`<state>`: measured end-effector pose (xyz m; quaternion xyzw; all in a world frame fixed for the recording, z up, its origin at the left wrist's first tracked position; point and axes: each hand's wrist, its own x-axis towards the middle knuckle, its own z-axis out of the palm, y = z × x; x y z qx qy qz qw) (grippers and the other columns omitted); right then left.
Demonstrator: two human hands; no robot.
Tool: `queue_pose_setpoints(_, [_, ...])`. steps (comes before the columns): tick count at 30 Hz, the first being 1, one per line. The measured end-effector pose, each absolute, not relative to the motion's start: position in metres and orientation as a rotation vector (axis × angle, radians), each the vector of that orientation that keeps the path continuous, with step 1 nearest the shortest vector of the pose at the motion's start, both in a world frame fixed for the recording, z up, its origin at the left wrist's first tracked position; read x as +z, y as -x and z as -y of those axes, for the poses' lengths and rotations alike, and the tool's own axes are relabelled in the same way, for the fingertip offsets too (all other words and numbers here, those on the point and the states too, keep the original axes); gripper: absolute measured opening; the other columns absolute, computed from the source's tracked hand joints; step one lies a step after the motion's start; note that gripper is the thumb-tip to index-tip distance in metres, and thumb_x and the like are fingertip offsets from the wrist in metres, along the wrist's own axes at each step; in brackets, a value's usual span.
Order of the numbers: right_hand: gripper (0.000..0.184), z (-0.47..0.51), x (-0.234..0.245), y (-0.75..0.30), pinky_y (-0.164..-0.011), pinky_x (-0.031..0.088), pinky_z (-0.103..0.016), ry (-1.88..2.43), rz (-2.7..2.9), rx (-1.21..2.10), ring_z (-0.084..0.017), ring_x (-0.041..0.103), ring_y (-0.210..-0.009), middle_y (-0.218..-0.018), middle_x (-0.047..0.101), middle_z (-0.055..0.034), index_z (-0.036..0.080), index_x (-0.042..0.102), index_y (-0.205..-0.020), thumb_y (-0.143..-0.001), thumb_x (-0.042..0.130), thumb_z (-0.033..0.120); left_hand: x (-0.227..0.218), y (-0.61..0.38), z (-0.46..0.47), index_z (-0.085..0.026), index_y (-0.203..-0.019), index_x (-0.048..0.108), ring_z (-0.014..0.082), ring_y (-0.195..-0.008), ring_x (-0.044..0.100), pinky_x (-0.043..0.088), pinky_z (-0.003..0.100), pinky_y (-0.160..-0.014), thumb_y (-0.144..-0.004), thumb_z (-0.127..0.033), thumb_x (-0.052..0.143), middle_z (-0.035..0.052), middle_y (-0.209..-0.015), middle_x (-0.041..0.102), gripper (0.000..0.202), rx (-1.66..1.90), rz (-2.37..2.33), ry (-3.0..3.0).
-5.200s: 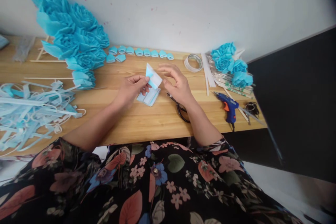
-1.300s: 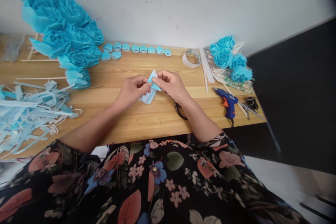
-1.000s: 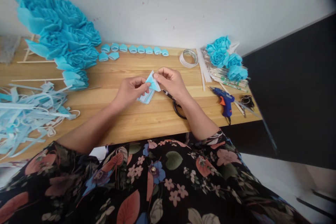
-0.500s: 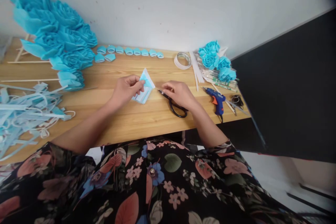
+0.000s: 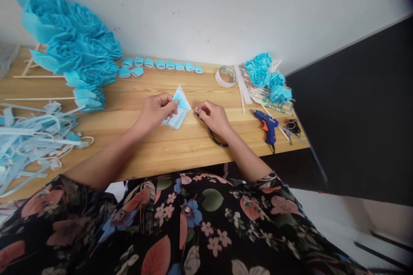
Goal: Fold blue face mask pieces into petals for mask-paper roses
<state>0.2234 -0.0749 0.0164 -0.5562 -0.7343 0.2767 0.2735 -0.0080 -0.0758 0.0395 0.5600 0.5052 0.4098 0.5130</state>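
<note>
My left hand [image 5: 157,111] is closed on a folded piece of light-blue face mask [image 5: 181,99], pinched between thumb and fingers with its pointed top up. Layers of the same blue-and-white material hang below the thumb. To its right, my right hand [image 5: 213,117] has thumb and fingertips pressed together; a tiny pale bit shows at the tips, too small to name. Under that hand lie scissors [image 5: 217,140] with black handles, mostly covered by the palm. A small gap separates the right fingertips from the mask's edge.
Small folded blue petals [image 5: 160,64] line the table's back. Left are large blue fabric flowers [image 5: 64,43] and a heap of mask strips [image 5: 29,142]. Right stand a tape roll [image 5: 226,76], more blue flowers [image 5: 261,68] on packaged sticks, and a blue glue gun [image 5: 267,125].
My right hand has shifted slightly left and now covers more of the scissors, including a handle loop. The left hand keeps its hold on the mask piece; the view has moved slightly.
</note>
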Motion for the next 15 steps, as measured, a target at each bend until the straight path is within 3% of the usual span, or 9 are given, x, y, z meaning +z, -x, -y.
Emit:
queue_pose_setpoints(9, [0.02, 0.0744, 0.0152, -0.225, -0.072, 0.046, -0.029, 1.412, 1.86, 0.882, -0.015, 0.063, -0.07, -0.079, 0.073, -0.0018, 0.02, 0.067, -0.086, -0.09, 0.061, 0.039, 0.0383, 0.0078, 0.075, -0.017, -0.063, 0.062, 0.0064, -0.047, 0.049, 0.04, 0.018, -0.047, -0.081, -0.038, 0.072, 0.0, -0.057, 0.063, 0.03, 0.986, -1.19, -1.306])
queue_pose_setpoints(15, [0.029, 0.0748, 0.0115, -0.2261, -0.072, 0.05, -0.029, 1.367, 1.757, 0.974, -0.015, 0.065, -0.073, -0.084, 0.074, -0.0022, 0.018, 0.073, -0.098, -0.09, 0.063, 0.044, 0.0403, 0.0089, 0.0745, -0.016, -0.064, 0.062, 0.0059, -0.048, 0.049, 0.04, 0.018, -0.048, -0.081, -0.038, 0.072, 0.0002, -0.059, 0.064, 0.029, 1.002, -1.17, -1.278])
